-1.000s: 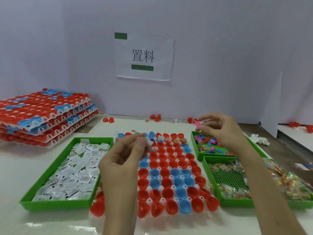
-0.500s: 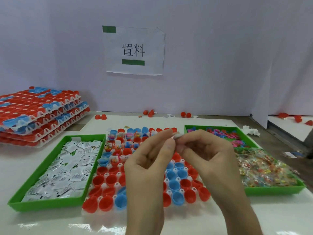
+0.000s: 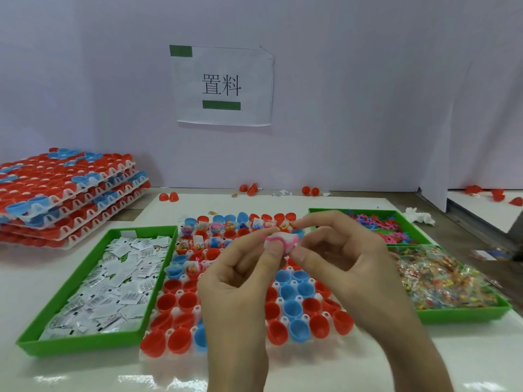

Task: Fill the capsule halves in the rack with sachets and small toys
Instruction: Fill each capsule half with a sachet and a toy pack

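The left hand (image 3: 237, 281) and right hand (image 3: 348, 264) have been brought together, a white-and-pink bundle (image 3: 281, 240) pinched between them. An empty capsule half (image 3: 293, 306) is probably needed next.

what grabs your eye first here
The left hand and right hand pinch a small white-and-pink packet together at centre, above the white rack of red and blue plastic capsule halves. A green plastic tray of white paper sachets lies left of the rack.

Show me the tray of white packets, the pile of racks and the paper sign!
Sachet tray (image 3: 85, 343): head view, on its green front wall.
Rack stack (image 3: 65, 190): head view, on the top rack's capsule halves.
Sign (image 3: 223, 86): head view, on the printed characters in the middle.
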The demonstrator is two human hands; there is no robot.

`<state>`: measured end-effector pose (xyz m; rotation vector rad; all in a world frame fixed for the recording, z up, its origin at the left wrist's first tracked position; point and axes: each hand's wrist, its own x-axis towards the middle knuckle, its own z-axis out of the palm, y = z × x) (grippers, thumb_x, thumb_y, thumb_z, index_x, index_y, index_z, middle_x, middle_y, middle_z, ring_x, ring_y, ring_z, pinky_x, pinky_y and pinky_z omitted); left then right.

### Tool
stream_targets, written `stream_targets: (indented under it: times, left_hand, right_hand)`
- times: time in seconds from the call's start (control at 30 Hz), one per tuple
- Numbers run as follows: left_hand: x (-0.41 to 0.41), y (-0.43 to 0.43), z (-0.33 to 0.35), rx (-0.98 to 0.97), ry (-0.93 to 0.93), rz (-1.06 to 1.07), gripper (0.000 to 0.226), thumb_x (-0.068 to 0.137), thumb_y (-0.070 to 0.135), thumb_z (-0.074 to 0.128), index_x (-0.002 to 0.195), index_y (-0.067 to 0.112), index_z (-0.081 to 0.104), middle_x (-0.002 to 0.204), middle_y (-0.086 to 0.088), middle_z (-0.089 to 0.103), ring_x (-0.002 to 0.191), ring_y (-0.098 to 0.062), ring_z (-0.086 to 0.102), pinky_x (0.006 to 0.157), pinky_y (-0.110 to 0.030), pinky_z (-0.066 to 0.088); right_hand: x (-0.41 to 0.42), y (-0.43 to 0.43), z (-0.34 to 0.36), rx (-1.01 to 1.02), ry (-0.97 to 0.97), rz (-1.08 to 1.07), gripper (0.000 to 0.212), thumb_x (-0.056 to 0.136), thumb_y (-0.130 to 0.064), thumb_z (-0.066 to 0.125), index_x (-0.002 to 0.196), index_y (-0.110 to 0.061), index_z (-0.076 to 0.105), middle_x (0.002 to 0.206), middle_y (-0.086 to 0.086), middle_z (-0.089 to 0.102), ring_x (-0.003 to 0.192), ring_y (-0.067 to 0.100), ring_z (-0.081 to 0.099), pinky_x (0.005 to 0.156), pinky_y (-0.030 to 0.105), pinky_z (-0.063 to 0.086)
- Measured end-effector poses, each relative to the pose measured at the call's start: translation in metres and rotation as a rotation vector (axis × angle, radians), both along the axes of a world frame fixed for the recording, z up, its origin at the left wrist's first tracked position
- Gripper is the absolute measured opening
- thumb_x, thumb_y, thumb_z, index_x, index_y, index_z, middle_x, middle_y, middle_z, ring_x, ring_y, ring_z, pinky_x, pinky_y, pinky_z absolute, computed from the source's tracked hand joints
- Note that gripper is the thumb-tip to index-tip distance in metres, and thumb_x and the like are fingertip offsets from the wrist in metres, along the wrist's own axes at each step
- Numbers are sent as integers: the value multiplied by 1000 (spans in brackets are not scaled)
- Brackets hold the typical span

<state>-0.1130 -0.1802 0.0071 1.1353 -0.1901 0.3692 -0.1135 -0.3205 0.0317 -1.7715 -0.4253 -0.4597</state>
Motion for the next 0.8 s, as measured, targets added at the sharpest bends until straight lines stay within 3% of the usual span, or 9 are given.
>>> stream_targets:
  times: [0.1, 0.17, 0.27, 0.33, 0.47, 0.6, 0.8]
  left_hand:
    - [-1, 0, 3, -29, -3, 79, 28, 58, 35, 79, 86, 30, 81, 82, -4, 78, 76, -18, 76, 64, -18, 57]
    - [0, 3, 1, -35, 6, 76, 29, 56, 36, 79, 85, 31, 81, 81, -4, 78, 73, -17, 76, 63, -19, 57]
    - [-1, 5, 5, -47, 30, 97, 29, 54, 38, 79, 82, 33, 80, 79, -4, 78, 70, -16, 75, 63, -18, 57]
    - [-1, 3, 5, -51, 43, 92, 29, 54, 38, 79, 82, 30, 80, 78, -5, 77, 69, -15, 74, 62, -17, 56]
    - [-3, 2, 7, -35, 66, 93, 29, 53, 38, 79, 81, 30, 80, 77, -5, 77, 66, -14, 73, 60, -17, 56]
    - [-4, 5, 8, -15, 82, 94, 30, 52, 40, 79, 80, 33, 80, 78, -2, 77, 69, -14, 74, 61, -17, 56]
    - [-5, 5, 9, -11, 87, 73, 29, 52, 40, 79, 80, 31, 80, 76, -4, 77, 66, -13, 73, 60, -16, 56]
  right_hand:
    - [15, -38, -16, -278, 139, -222, 15, 80, -39, 75, 94, -46, 70, 89, -18, 72, 85, 1, 66, 76, 18, 55]
    - [25, -71, -33, -429, 326, -411, 16, 85, -34, 74, 100, -38, 70, 96, -18, 69, 86, 1, 63, 85, 31, 56]
    - [30, -99, -58, -624, 621, -422, 25, 90, -35, 72, 113, -30, 66, 113, -7, 60, 95, 8, 60, 92, 36, 51]
    - [35, -101, -66, -698, 622, -408, 14, 90, -32, 73, 102, -35, 67, 113, -7, 61, 94, 7, 59, 89, 32, 49]
    - [42, -90, -72, -664, 590, -357, 26, 88, -11, 71, 80, -36, 70, 85, -10, 70, 81, 4, 64, 75, 28, 55]
    - [46, -90, -76, -475, 492, -471, 26, 84, -6, 76, 77, -31, 73, 79, -10, 71, 77, 9, 66, 70, 32, 57]
    - [46, -86, -73, -144, 185, -706, 28, 81, -3, 79, 73, -30, 73, 71, -15, 71, 66, -2, 64, 54, 9, 46]
